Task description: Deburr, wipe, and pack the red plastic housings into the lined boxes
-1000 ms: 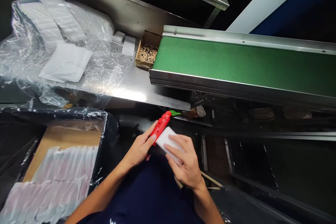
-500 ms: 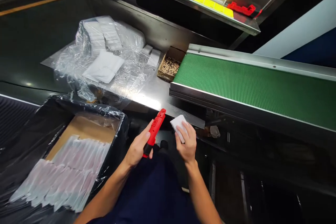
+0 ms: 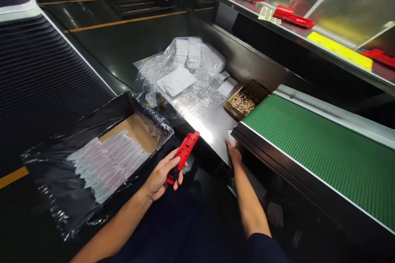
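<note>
My left hand is closed around the lower end of a red plastic tool housing with a black section near its base. The housing is tilted, its upper end pointing away to the right. At the table's front edge, by the corner of the conveyor, my right hand holds a folded white cloth. Part of the cloth and the fingertips are hidden beside the conveyor's dark side. A stack of white sheets lies on clear plastic wrap on the metal table.
A box lined with black plastic at left holds rows of wrapped pieces. A small carton of speckled bits stands by the green conveyor belt. More red parts and yellow labels lie on the upper shelf.
My view has swung left. My right hand has carried the white cloth forward to the table edge beside the conveyor. The left hand still holds the red housing.
</note>
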`<state>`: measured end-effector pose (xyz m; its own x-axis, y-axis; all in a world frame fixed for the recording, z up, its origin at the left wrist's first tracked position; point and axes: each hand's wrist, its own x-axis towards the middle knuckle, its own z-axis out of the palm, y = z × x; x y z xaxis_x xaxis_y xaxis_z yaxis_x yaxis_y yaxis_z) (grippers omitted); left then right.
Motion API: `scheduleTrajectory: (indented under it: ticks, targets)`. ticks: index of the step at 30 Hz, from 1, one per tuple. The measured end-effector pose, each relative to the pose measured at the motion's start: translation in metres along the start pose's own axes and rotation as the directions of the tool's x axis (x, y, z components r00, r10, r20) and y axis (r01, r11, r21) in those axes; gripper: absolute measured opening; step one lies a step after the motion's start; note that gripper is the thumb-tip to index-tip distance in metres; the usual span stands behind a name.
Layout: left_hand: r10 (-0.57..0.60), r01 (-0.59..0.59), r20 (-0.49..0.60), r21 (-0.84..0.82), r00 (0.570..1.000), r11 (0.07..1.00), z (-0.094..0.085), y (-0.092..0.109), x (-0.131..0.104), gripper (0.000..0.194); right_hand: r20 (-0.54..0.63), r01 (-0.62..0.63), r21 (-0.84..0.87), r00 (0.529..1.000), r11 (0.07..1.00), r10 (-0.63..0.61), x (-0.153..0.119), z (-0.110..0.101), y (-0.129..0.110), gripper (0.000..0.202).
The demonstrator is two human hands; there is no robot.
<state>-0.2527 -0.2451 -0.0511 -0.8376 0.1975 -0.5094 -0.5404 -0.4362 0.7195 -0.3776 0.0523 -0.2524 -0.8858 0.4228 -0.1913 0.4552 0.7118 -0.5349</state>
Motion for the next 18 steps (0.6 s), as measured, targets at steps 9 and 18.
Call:
scheduleTrajectory:
  ticks: [9, 18]
  targets:
    - [0.076, -0.091, 0.070, 0.237, 0.995, 0.967, -0.010, -0.007, 0.001, 0.078, -0.149, 0.115, 0.259, 0.986, 0.959, -0.078, -0.083, -0.006, -0.017, 0.082]
    - [-0.057, -0.030, 0.258, 0.325, 0.965, 0.945, 0.000, -0.017, 0.005, 0.083, 0.073, 0.063, 0.867, 0.965, 0.495, -0.251, -0.212, -0.026, -0.069, 0.047]
